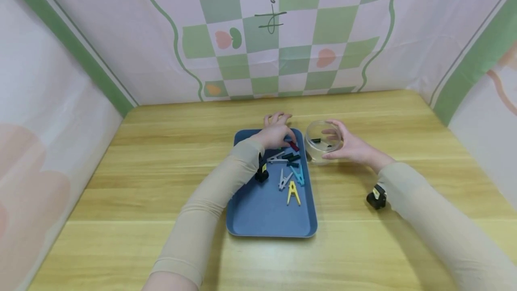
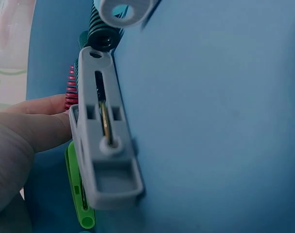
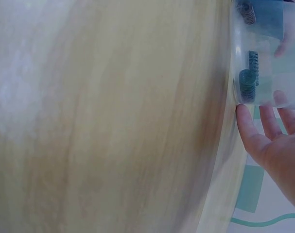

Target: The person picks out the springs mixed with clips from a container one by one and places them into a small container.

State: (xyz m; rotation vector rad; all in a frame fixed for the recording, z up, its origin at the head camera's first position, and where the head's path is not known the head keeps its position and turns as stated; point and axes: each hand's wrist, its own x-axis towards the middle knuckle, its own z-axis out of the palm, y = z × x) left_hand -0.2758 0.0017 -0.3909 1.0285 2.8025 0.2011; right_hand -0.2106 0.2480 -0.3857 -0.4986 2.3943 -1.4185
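My left hand reaches into the far right part of the blue tray. Its thumb and a finger pinch the end of a red spring lying there. Dark green springs, a grey clothespin and a green clothespin lie close by. Right of the tray, my right hand holds a clear round jar, thumb and fingers spread round its side. Several dark springs show through the jar's wall.
Nearer in the tray lie a light blue clothespin, another grey clothespin and a yellow clothespin. The wooden table meets a patterned cloth at its back edge.
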